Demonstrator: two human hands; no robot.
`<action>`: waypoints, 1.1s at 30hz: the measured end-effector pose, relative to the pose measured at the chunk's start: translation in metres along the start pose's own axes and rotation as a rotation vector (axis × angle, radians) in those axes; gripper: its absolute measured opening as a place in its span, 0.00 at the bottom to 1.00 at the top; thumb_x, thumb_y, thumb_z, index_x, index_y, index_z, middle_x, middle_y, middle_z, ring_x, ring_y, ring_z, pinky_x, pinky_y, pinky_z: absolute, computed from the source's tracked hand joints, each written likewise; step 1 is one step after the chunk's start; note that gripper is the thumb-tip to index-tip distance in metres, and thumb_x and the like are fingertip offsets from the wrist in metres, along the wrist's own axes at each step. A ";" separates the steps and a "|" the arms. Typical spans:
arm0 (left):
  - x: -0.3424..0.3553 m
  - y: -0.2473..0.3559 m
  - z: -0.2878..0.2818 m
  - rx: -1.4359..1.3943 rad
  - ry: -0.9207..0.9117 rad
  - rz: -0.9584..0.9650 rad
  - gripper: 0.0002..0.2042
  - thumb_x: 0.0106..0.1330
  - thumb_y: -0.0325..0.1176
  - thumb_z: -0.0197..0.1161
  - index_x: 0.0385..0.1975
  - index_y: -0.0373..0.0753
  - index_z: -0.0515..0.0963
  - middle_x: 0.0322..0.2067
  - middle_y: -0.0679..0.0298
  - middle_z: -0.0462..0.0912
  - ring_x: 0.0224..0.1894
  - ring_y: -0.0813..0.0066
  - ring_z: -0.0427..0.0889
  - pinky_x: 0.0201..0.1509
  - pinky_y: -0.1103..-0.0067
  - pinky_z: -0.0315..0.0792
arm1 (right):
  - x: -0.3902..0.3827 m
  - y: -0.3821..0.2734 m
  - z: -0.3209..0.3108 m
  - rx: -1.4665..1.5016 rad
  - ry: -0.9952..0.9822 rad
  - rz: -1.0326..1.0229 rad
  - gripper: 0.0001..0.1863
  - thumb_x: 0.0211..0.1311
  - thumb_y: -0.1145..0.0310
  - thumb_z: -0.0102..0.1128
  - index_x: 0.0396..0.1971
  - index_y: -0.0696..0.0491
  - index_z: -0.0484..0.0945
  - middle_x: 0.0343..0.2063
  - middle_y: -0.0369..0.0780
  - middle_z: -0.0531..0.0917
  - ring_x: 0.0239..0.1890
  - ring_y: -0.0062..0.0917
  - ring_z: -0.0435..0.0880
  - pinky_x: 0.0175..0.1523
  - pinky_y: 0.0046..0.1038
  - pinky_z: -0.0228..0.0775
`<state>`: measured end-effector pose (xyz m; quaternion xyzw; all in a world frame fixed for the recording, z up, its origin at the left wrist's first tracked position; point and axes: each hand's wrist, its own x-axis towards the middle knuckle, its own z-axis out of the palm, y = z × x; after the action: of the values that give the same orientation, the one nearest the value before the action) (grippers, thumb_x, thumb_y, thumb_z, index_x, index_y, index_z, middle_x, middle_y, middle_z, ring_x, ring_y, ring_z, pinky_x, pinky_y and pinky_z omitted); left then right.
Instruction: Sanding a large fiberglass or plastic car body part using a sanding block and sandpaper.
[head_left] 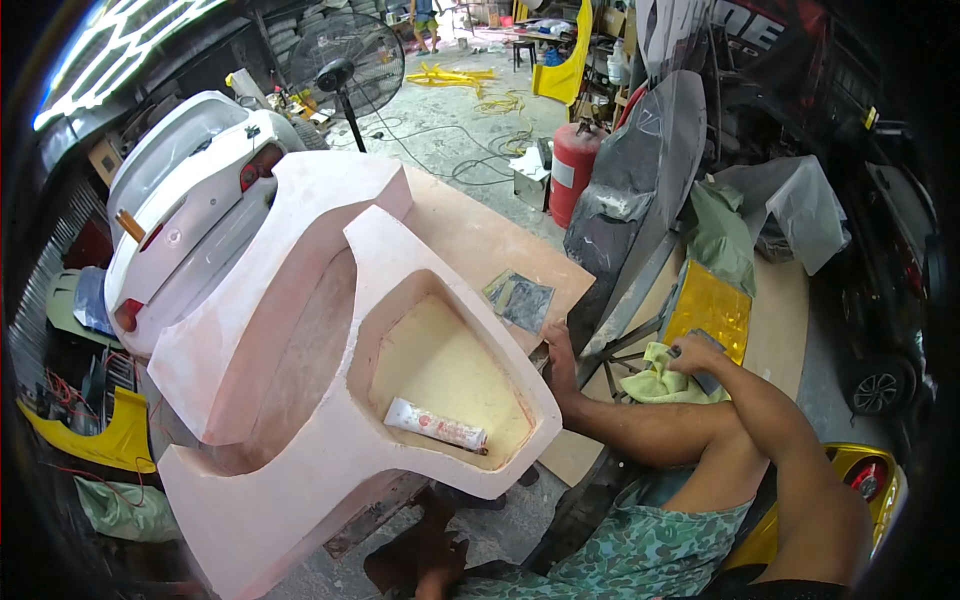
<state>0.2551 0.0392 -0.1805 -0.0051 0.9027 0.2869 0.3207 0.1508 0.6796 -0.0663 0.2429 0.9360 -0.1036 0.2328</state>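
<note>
While the right hand (698, 354) grips a lime-green cloth (660, 378), its fingers are curled and the knuckles face up; a dark grey bit shows by the fingers, too small to identify. The cloth lies bunched on the right of the view, just beside the near end of a glossy yellow panel (712, 312). Its long axis runs roughly left to right, the loose folds spilling left of the hand. The panel's visible part points away from the person, its far end leaning slightly right toward a crumpled grey-green sheet (725, 220). What seems to be the left hand (440, 568) is low in shadow near the lower edge, and whether it holds anything I cannot tell.

Left of the bent leg, a pale pink moulded body panel (300, 480) carries a squeezed white tube (435, 425) in its recess, the tube slanting down to the right; its reddish print is too smeared to read. A red cylinder (577, 170) bears a pale label, its text too small. Big whitish letters mark a dark banner (790, 70) at upper right.
</note>
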 end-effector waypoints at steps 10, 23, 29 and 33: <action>-0.007 0.001 -0.007 0.048 0.316 0.243 0.21 0.69 0.45 0.63 0.55 0.37 0.79 0.45 0.51 0.86 0.45 0.56 0.86 0.52 0.67 0.77 | -0.003 -0.004 -0.007 -0.062 0.027 -0.024 0.31 0.49 0.48 0.70 0.50 0.52 0.84 0.51 0.50 0.84 0.56 0.43 0.81 0.60 0.38 0.72; -0.005 -0.001 0.002 0.052 0.021 -0.005 0.23 0.73 0.49 0.55 0.59 0.41 0.78 0.51 0.47 0.84 0.53 0.51 0.83 0.61 0.63 0.73 | -0.002 -0.013 -0.004 0.002 0.032 -0.037 0.30 0.49 0.54 0.72 0.51 0.55 0.82 0.49 0.51 0.85 0.54 0.43 0.83 0.59 0.37 0.73; -0.008 0.026 -0.022 0.164 -0.103 -0.036 0.24 0.75 0.50 0.51 0.62 0.41 0.75 0.58 0.48 0.79 0.59 0.49 0.79 0.66 0.62 0.69 | 0.020 0.014 0.010 0.056 0.025 -0.092 0.28 0.48 0.58 0.72 0.48 0.58 0.81 0.47 0.52 0.84 0.50 0.43 0.84 0.55 0.37 0.76; -0.001 0.019 -0.014 0.085 -0.120 -0.029 0.24 0.74 0.50 0.51 0.60 0.40 0.76 0.56 0.47 0.81 0.57 0.49 0.80 0.64 0.61 0.70 | 0.023 0.019 0.009 0.068 0.052 -0.120 0.26 0.48 0.60 0.72 0.47 0.58 0.81 0.45 0.52 0.83 0.48 0.43 0.84 0.54 0.38 0.75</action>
<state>0.2441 0.0477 -0.1611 0.0128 0.8931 0.2434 0.3781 0.1459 0.7025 -0.0871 0.1964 0.9506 -0.1427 0.1937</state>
